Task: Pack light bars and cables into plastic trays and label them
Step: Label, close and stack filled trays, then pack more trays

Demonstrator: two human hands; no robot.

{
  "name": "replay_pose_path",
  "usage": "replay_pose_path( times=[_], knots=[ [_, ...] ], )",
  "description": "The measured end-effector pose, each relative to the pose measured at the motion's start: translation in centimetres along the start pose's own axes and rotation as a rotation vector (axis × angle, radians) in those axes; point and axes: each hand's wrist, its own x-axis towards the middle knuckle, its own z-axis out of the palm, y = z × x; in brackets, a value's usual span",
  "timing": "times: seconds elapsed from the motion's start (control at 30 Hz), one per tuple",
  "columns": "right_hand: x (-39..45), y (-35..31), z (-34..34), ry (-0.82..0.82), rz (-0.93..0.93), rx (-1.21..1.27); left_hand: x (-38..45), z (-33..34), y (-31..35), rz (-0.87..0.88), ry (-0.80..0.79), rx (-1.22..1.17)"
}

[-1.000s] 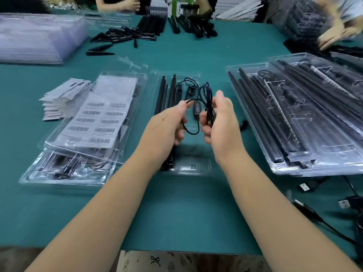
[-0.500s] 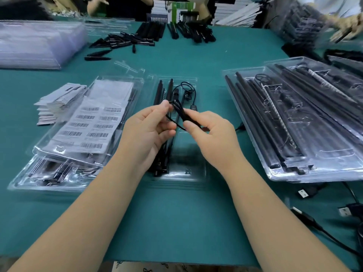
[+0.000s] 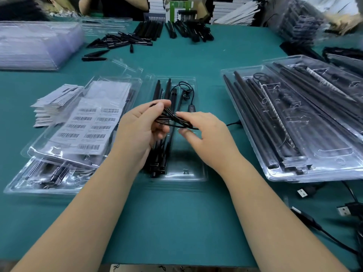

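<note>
A clear plastic tray [image 3: 198, 175] lies in the middle of the green table with black light bars [image 3: 157, 91] along its left side. Above it, my left hand [image 3: 141, 126] grips a folded bundle of black cable [image 3: 170, 117], thumb and fingers curled round its left end. My right hand [image 3: 204, 134] pinches the bundle's right part between forefinger and thumb. The cable's loose loop and inline controller [image 3: 191, 108] lie in the tray just beyond my hands. A sheet of barcode labels [image 3: 88, 126] rests on a closed tray to the left.
Filled trays [image 3: 294, 118] are stacked at the right. A pile of label sheets [image 3: 53, 105] sits far left, empty clear trays [image 3: 35, 44] at back left. Loose black bars [image 3: 121, 40] lie at the back. USB cables [image 3: 343, 211] trail at the right front edge. Other people work across the table.
The cable went from a wide loop held upright between my hands to a tight flat bundle. Both hands dropped lower over the tray, and the controller now lies in the tray.
</note>
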Motion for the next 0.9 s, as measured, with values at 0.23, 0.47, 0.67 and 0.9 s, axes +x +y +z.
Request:
replay_pose_path(
  times=[0.23,0.47,0.67,0.9],
  knots=[
    [0.3,0.4,0.1,0.01,-0.071,-0.135,-1.1,-1.0,0.1,0.391,-0.165,1.118],
    [0.2,-0.2,0.2,0.149,0.011,-0.112,-1.0,-0.1,-0.8,0.358,-0.23,1.61],
    [0.2,0.9,-0.4,0.255,0.219,-0.156,-0.6,-0.6,-1.3,0.388,-0.086,1.339],
    [-0.2,-1.4,-0.9,0.533,0.113,0.254,-0.9,0.3,-1.7,0.422,-0.147,1.197]
  ],
)
